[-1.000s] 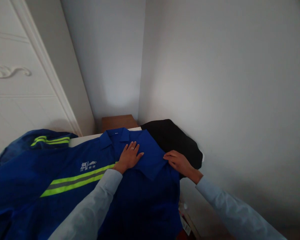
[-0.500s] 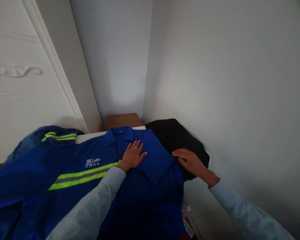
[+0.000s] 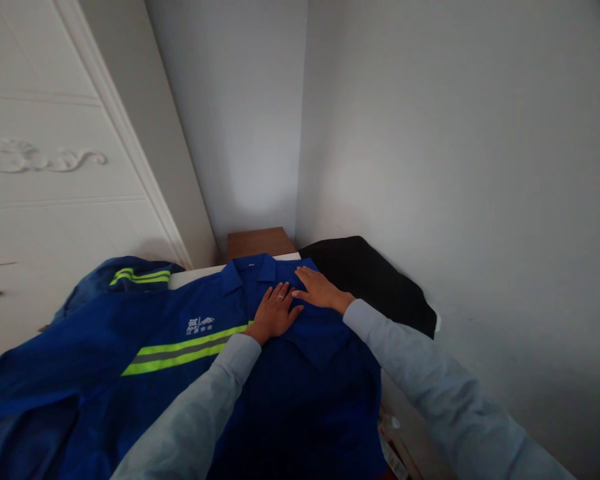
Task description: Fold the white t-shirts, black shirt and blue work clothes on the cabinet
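At left, a white cabinet (image 3: 50,123) with relief ornament; before it, a bunched blue garment (image 3: 93,283) with lime stripes. At centre, a blue jacket (image 3: 290,393) lies spread on a white surface (image 3: 193,276). The left hand (image 3: 276,313) rests flat on it, fingers spread, gripping nothing; just beside, the right hand (image 3: 323,290) extends over the cloth, likewise unclenched. At right, black fabric (image 3: 373,280) beside a grey wall (image 3: 470,167).

blue jacket (image 3: 173,383) partly past bottom edge
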Tool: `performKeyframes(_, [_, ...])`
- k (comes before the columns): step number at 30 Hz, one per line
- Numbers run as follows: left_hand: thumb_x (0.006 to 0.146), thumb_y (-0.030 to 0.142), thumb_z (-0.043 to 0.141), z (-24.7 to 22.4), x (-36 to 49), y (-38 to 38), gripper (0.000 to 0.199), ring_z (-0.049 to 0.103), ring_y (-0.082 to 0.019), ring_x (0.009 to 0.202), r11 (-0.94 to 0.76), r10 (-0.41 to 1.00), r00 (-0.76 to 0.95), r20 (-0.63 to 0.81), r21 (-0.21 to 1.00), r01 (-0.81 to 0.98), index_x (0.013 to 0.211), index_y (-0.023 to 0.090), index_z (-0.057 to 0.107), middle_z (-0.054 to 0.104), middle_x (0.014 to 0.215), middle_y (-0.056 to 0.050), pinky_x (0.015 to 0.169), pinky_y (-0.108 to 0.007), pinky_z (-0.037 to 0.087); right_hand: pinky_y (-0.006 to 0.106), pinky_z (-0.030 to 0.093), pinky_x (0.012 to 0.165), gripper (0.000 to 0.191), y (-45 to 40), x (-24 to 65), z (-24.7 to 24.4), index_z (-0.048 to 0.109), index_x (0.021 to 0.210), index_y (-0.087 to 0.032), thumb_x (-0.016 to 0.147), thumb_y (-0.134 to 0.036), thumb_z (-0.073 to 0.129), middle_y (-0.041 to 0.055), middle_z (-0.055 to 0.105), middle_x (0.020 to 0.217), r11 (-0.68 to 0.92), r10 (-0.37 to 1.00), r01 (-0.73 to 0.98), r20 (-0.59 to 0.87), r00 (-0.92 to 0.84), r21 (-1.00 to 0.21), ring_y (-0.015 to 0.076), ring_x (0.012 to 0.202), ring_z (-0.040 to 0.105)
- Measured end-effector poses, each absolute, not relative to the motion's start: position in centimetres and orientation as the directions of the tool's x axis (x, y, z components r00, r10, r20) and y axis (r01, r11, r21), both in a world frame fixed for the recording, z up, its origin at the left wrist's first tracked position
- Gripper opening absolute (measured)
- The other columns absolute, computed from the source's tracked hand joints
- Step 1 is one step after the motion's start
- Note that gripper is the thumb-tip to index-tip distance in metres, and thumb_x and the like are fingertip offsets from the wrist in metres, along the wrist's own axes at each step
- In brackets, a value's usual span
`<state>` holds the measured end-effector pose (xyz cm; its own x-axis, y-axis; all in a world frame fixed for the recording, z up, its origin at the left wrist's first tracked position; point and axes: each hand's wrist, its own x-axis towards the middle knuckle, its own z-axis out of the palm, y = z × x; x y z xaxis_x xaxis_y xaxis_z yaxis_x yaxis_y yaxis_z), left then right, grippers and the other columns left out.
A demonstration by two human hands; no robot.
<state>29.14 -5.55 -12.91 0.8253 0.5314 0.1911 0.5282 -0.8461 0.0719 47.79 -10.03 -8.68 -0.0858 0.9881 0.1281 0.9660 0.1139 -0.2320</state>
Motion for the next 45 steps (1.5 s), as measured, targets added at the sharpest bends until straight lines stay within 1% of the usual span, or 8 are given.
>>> performKeyframes(5, [0.102,0.058,0.030,-12.9,29.2,-5.8,0.068,0.035,-0.032,0.149,-0.843,0.537,0.816,0.214,0.090,0.531,0.151,0.013,0.045,0.043,0.158,-0.017,0.122,-0.052,0.026,0.054,0.026,0.122,0.075,-10.6,50.0,-11.8,0.040,0.153,-0.004,0.100,-0.057,0.040,0.0238,0.034,0.161,-0.024,0.997,0.982,0.061,0.036,-0.188,0.0345,0.151,0.030])
performKeyframes(11, [0.102,0.058,0.030,-12.3,29.1,-6.3,0.069,0.033,-0.032,0.150,-0.830,0.558,0.810,0.177,0.122,0.545,0.153,0.012,0.043,0.040,0.159,-0.017,0.123,-0.052,0.024,0.051,0.023,0.123,0.081,-10.9,50.9,-13.2,0.037,0.156,-0.005,0.101,-0.063,0.026,0.0222,0.032,0.162,-0.027,0.997,0.990,0.064,0.037,-0.140,0.0325,0.152,0.027])
performKeyframes(23, [0.101,0.058,0.036,-11.7,28.9,-6.6,0.069,0.033,-0.032,0.150,-0.822,0.563,0.808,0.174,0.215,0.527,0.150,0.011,0.046,0.040,0.159,-0.018,0.123,-0.052,0.024,0.056,0.030,0.120,0.076,-10.7,52.1,-14.3,0.048,0.149,-0.006,0.100,-0.062,0.031,0.0226,0.043,0.156,0.032,0.988,0.988,0.155,-0.009,-0.150,0.0346,0.147,0.038])
performKeyframes(28, [0.101,0.051,0.042,-11.4,28.2,-7.5,0.058,0.039,-0.030,0.146,-0.816,0.572,0.796,0.196,0.235,0.528,0.143,0.014,0.053,0.047,0.156,-0.016,0.122,-0.049,0.029,0.051,0.030,0.122,0.075,-10.6,52.6,-14.8,0.049,0.147,-0.004,0.099,-0.059,0.032,0.0219,0.045,0.155,0.023,0.988,0.992,0.157,-0.004,-0.121,0.0331,0.147,0.040])
performKeyframes(35, [0.098,0.050,0.048,-9.7,24.9,-10.9,0.053,0.046,-0.034,0.141,-0.753,0.654,0.740,0.155,0.228,0.618,0.136,0.014,0.058,0.056,0.146,-0.019,0.117,-0.057,0.035,0.049,0.031,0.122,0.078,-10.0,53.6,-16.1,0.050,0.147,-0.006,0.097,-0.062,0.030,0.0195,0.048,0.154,0.019,0.985,0.995,0.174,-0.002,-0.098,0.0322,0.146,0.041])
performKeyframes(39, [0.097,0.041,0.052,-6.7,20.0,-10.6,0.045,0.063,-0.028,0.121,-0.610,0.792,0.567,0.227,0.310,0.729,0.135,0.017,0.056,0.065,0.132,-0.015,0.102,-0.044,0.052,0.050,0.034,0.121,0.079,-9.9,53.8,-16.4,0.050,0.146,-0.005,0.096,-0.062,0.030,0.0195,0.049,0.153,0.012,0.986,0.995,0.167,0.005,-0.101,0.0334,0.146,0.041])
performKeyframes(43, [0.098,0.035,0.045,-4.4,11.7,-9.3,0.047,0.059,-0.028,0.126,-0.383,0.870,0.176,0.461,0.406,0.830,0.142,0.016,0.051,0.063,0.138,-0.015,0.107,-0.041,0.048,0.055,0.037,0.118,0.076,-9.9,53.5,-16.3,0.052,0.145,-0.008,0.096,-0.061,0.029,0.0189,0.050,0.153,0.003,0.984,0.997,0.177,0.012,-0.081,0.0352,0.144,0.043])
performKeyframes(45, [0.098,0.037,0.043,-3.6,6.9,-8.8,0.048,0.061,-0.030,0.124,-0.176,0.869,-0.077,0.489,0.450,0.876,0.139,0.014,0.053,0.065,0.134,-0.017,0.106,-0.042,0.047,0.056,0.035,0.118,0.076,-10.0,53.2,-16.2,0.051,0.146,-0.007,0.096,-0.060,0.028,0.0196,0.049,0.153,-0.010,0.985,0.998,0.169,0.019,-0.058,0.0360,0.145,0.042])
